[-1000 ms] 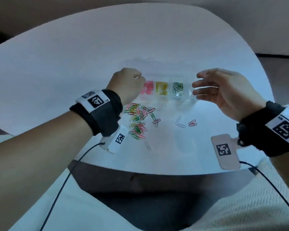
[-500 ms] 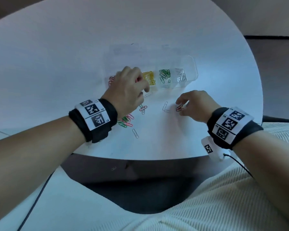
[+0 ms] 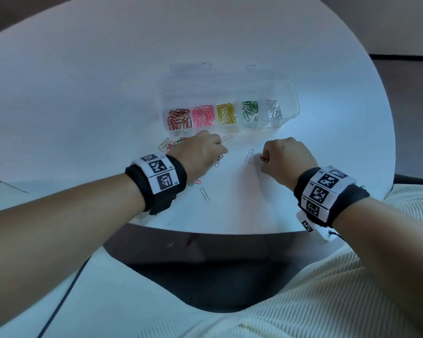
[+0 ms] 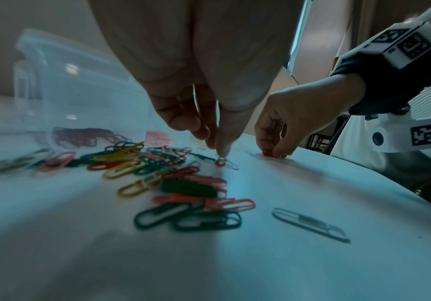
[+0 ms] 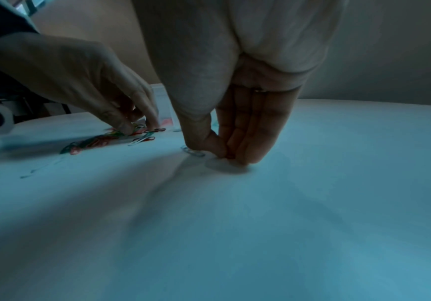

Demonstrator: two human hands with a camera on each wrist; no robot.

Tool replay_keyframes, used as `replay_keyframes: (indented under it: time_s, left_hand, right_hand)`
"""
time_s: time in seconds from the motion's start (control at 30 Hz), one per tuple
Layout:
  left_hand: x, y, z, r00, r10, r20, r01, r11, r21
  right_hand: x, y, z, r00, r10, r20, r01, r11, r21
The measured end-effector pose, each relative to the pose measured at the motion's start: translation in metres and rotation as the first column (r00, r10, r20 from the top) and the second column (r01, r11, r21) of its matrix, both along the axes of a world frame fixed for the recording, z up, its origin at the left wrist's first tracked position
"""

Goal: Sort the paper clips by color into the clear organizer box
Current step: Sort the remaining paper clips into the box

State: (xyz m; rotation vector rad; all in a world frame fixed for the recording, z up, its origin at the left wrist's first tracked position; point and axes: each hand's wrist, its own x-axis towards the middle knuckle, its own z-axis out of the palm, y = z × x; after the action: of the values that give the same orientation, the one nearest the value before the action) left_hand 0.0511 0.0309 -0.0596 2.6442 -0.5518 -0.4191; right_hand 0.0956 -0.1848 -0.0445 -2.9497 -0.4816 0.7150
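Loose pile: a heap of mixed paper clips [image 4: 158, 179] — green, yellow, pink and red — lies on the white table [image 3: 83, 93] toward its near edge, left of centre and just in front of the box; the left hand hides much of it in the head view.
Left hand: the left hand [image 3: 200, 154] reaches down over the right fringe of the pile, fingers curled, thumb and fingertips closing together on a red and silver clip pair [image 4: 224, 162] that rests on the table; whether the clips are off the table I cannot tell.
Stray silver clip: one silver clip [image 3: 205, 194] lies alone near the table's near edge, apart from the heap.
Organizer box: the clear organizer box [image 3: 291, 93] sits toward the middle of the table, beyond both hands, its row of compartments holding, left to right, dark red, pink, yellow, green and silver clips.
Second silver clip: another silver clip [image 3: 249, 155] lies between the two hands, just beside the right thumb.
Right hand: the right hand [image 3: 288, 159] is knuckles-up — thumb and fingertips pinch a red clip [image 3: 263, 159] down at the table, right of centre.
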Motion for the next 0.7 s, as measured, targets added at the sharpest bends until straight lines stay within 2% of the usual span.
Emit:
replay_keyframes:
  time_s: [0.3, 0.57, 0.7]
  left_hand:
    - [0.0, 0.001, -0.01, 0.999, -0.004, -0.053, 0.007, 0.999, 0.045]
    - [-0.005, -0.003, -0.014, 0.995, -0.053, 0.08, 0.056, 0.998, -0.031]
    - [-0.002, -0.008, -0.009, 0.998, 0.022, -0.06, -0.022, 1.0, 0.004]
  right_hand:
    - [-0.008, 0.006, -0.001, 0.991, -0.113, -0.065, 0.117, 0.991, 0.066]
    - [-0.007, 0.005, -0.009, 0.987, -0.148, -0.065, 0.154, 0.981, 0.114]
    - [-0.006, 0.004, -0.012, 0.989, -0.131, -0.069, 0.139, 0.981, 0.133]
